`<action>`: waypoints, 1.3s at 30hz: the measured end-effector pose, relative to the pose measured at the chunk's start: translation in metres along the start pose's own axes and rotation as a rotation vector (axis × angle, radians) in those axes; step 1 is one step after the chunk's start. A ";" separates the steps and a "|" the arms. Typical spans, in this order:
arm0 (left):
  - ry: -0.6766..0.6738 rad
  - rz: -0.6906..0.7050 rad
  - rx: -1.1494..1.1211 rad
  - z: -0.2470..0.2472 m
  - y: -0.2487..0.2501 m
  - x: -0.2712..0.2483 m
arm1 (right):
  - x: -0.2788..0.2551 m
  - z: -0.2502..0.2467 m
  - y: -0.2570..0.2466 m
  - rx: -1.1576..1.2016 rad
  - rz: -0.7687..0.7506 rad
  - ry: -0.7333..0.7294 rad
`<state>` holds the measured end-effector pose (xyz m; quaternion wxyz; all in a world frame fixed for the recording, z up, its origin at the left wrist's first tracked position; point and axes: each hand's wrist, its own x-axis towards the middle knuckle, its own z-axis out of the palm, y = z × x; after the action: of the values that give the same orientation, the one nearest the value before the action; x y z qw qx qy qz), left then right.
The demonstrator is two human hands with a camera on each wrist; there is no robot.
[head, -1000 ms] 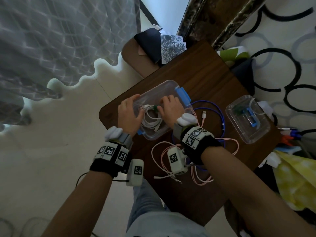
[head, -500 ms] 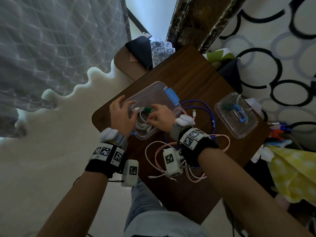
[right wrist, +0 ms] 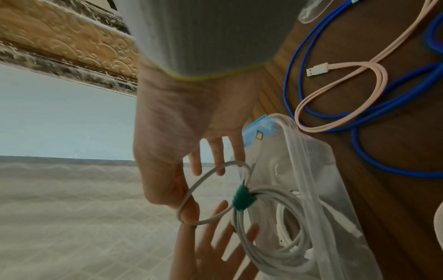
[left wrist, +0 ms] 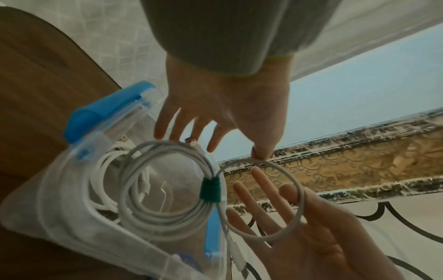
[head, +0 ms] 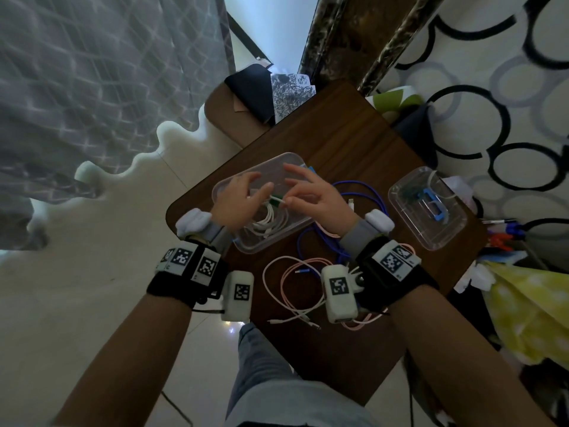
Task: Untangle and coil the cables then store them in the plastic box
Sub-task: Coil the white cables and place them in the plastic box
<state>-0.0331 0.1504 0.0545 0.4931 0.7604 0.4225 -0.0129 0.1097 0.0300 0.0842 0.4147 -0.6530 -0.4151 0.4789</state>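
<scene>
A white cable coil (left wrist: pixel 167 189) bound with a green tie (left wrist: pixel 210 189) hangs just over the clear plastic box (head: pixel 286 158). One loose loop (left wrist: pixel 297 199) sticks out of the tie. My right hand (right wrist: pixel 191 189) pinches that loop between thumb and forefinger, its other fingers spread. My left hand (left wrist: pixel 263 189) lies under the loop with straight, spread fingers, and the loop rests across them. In the head view both hands, left hand (head: pixel 258 192) and right hand (head: pixel 292 192), meet over the box. Another white cable (head: pixel 268 224) lies inside the box.
On the brown table (head: pixel 338 140), a blue cable (head: pixel 363 192) and a pink cable (head: pixel 286 291) lie tangled right of and in front of the box. A second clear container (head: pixel 428 208) with blue clips stands at the right. Clutter crowds the table's right and far edges.
Both hands have risen out of the box with the tied white coil. The fingers, earlier down in the box, are now spread, with the right thumb and forefinger on the loose loop.
</scene>
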 end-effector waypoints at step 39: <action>0.464 0.157 0.143 0.144 0.043 -0.106 | -0.122 -0.043 0.062 -0.731 0.190 -0.245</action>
<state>-0.0156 -0.0328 0.0583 0.3273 0.8066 0.4618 0.1704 0.1366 -0.1107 0.0685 0.0562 -0.7312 -0.5424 0.4099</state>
